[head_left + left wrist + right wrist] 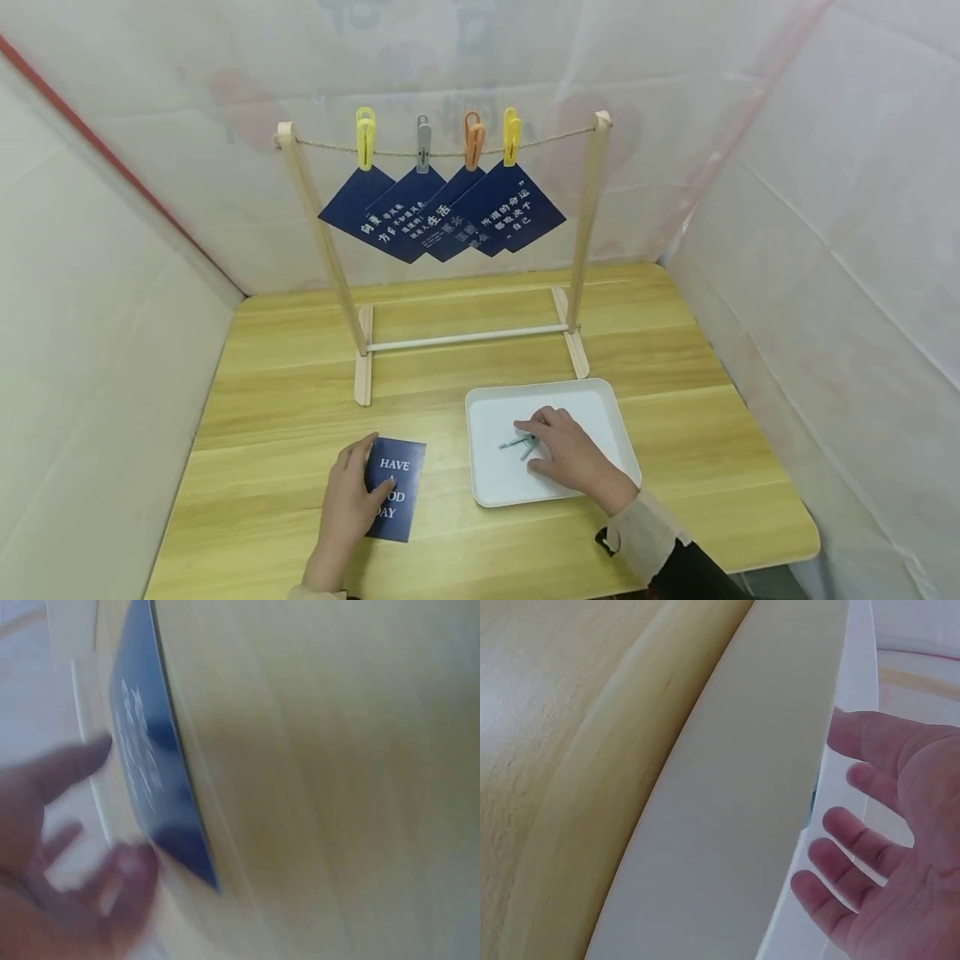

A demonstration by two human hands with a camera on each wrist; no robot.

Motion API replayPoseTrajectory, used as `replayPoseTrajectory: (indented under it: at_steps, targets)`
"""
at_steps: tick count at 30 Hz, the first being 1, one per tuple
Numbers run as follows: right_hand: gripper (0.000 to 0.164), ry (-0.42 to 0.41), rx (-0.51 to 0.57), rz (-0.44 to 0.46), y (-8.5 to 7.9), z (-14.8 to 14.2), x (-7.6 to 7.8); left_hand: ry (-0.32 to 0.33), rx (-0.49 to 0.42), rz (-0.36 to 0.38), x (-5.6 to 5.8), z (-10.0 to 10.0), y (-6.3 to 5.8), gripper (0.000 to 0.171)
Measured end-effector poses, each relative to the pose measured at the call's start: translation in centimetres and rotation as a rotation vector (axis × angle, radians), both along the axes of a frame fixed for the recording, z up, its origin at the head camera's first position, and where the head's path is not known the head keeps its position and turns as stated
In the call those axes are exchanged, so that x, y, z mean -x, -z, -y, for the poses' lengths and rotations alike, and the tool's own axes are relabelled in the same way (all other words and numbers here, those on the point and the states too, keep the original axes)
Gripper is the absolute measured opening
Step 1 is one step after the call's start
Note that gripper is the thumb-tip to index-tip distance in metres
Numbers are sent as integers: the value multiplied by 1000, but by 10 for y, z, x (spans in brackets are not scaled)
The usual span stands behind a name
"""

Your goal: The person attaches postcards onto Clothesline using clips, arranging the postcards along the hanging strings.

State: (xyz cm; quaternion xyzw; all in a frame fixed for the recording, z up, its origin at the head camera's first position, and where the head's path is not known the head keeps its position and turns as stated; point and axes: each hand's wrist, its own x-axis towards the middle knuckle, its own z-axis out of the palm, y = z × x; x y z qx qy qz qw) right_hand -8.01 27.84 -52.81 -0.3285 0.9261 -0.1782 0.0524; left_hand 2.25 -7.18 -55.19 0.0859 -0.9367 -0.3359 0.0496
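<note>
A dark blue card [408, 483] with white lettering that begins "HAVE A" lies on the table at front left. My left hand [348, 492] is over its left side, thumb and fingers spread apart; in the left wrist view, blurred, the fingertips are right at the card [165, 787]. Over the white tray [491, 483] my right hand [566, 454] reaches down with parted fingers. A small green clothespin [516, 442] lies in the tray beside those fingertips, partly covered by them. The right wrist view shows this hand [907, 855] with nothing between its fingers, beside the tray wall.
Behind stands a wooden rack [588, 225] with a twine line [322, 146]. Yellow, grey and orange clothespins hold several overlapping dark blue cards [517, 208] on it. A white crossbar [465, 337] joins the rack's feet. Whitish sheets [817, 275] enclose the wooden table [697, 433].
</note>
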Motion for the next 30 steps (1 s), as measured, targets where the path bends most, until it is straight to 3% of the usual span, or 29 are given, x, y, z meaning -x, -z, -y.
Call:
replayPoseTrajectory:
  at_steps: [6, 12, 18, 24, 28, 30]
  targets:
    - [61, -41, -17, -15, 2, 1, 1, -43, 168, 104, -1, -12, -7, 105]
    - [62, -67, -45, 22, 6, 4, 0, -59, 61, 115, 1, -12, -3, 115]
    - [62, -64, -64, 23, 10, 5, 0, -75, -165, 80, 11, -8, -5, 103]
    - [61, -69, -71, 2, 12, 6, 1, -113, -400, -93, 23, -9, -15, 81]
    - [63, -77, -93, -2, 14, 5, 0, -106, -671, -123, 27, -18, -45, 65]
    - [65, -81, -104, -9, 15, 4, -1, -114, -813, -114, 29, -22, -54, 57]
